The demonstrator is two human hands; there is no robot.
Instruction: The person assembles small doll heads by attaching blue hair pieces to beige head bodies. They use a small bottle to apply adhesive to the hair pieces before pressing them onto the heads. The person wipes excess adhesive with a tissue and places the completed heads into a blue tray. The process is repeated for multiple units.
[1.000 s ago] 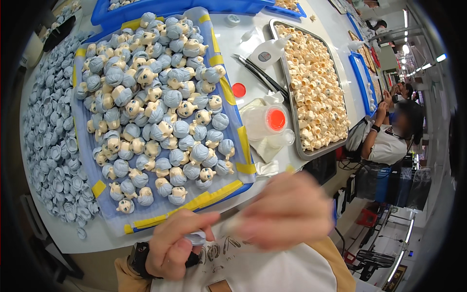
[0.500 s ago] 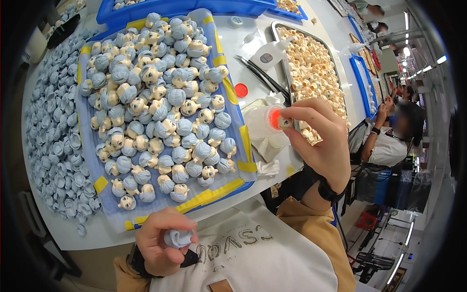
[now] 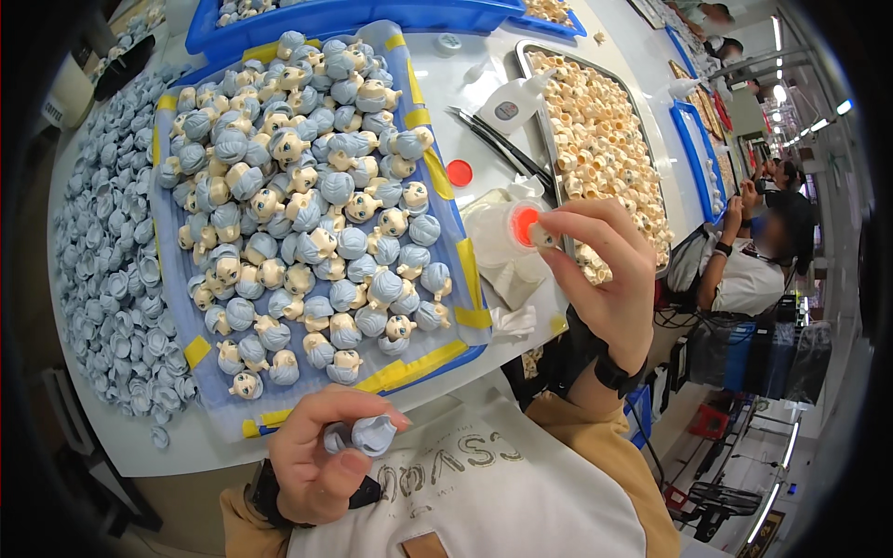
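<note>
bright even light, tube lights (image 3: 777,35) right of metal tray (image 3: 558,158), mild glare on white table (image 3: 442,86) left of it, right hand (image 3: 609,284) below it sharp, distant background soft, fisheye bending, black rim

At lower centre, a white garment front (image 3: 549,507) is worn, marked with dark lettering (image 3: 456,458); a brown patch (image 3: 424,546) is seen at the bottom edge. Tan cloth is noted on the left sleeve (image 3: 242,528) and right sleeve (image 3: 609,465). Black bands are fastened at the left wrist (image 3: 266,495) and right wrist (image 3: 618,374).
</note>
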